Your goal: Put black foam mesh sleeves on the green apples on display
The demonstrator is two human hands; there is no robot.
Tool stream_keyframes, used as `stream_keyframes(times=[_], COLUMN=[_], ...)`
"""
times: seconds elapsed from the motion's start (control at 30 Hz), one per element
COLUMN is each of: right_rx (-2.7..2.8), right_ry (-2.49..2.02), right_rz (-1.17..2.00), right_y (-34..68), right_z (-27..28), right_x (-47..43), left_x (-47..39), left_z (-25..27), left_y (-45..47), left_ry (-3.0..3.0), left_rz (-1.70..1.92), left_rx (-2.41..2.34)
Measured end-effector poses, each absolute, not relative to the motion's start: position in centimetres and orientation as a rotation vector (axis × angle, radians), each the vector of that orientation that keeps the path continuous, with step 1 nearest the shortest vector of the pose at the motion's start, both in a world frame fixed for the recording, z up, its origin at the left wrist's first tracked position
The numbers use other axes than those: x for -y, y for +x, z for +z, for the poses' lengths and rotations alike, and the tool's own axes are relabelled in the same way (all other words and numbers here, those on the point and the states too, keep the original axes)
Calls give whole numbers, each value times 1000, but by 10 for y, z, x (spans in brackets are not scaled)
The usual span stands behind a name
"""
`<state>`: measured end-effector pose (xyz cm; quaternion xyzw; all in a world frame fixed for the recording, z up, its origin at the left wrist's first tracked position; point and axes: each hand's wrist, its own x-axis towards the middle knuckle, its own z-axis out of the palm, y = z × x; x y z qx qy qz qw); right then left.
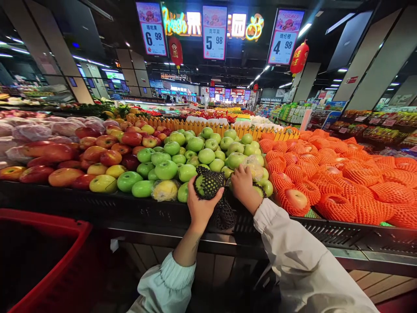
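Note:
My left hand (pixel 202 204) is closed around a green apple in a black foam net (pixel 208 182), held just above the front edge of the display. Below it, more black netting (pixel 224 215) hangs over the crate's front edge. To its right, my right hand (pixel 246 187) reaches onto the pile of green apples (pixel 206 155) with its fingers curled downward; what lies under the fingertips is hidden. Beside that hand are a plastic-wrapped fruit (pixel 255 167) and a partly covered fruit in black net (pixel 259 190). Another wrapped yellowish fruit (pixel 165 190) rests at the pile's front.
Red-and-yellow apples (pixel 94 156) fill the left of the display. Apples in orange foam nets (pixel 345 178) are heaped on the right. A black crate edge (pixel 130 206) runs along the front. At lower left stands a red basket (pixel 65 219). Price screens (pixel 215 32) hang overhead.

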<state>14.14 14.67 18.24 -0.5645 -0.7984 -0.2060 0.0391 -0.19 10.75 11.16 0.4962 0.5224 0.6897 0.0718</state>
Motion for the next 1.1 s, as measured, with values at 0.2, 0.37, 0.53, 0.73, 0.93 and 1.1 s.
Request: stream_keyframes(times=[0.2,0.37,0.53,0.73,0.93,1.1], right_rx=[2423,2315,1992,1585,1374,1315], right_ry=[-1740,-1679,-1424,-1219,-1221,-1211], right_rz=[-593,-559,-423,-324,-243,-184], right_y=[144,173,205,218,228,233], right_z=[187,196,183,162,160,160], right_x=[-150,-150,-154,-161,-164,-161], left_x=[-108,-105,-101,-127,-143,-141], left_z=[111,112,120,137,153,153], left_y=[-6,-13,-11,19,54,67], left_ry=[1569,1825,1935,1574,1444,1624], left_rz=[1973,1821,1706,1663,1600,1393], left_rx=[-1519,-1376,-1174,-1094,-1236,-1488])
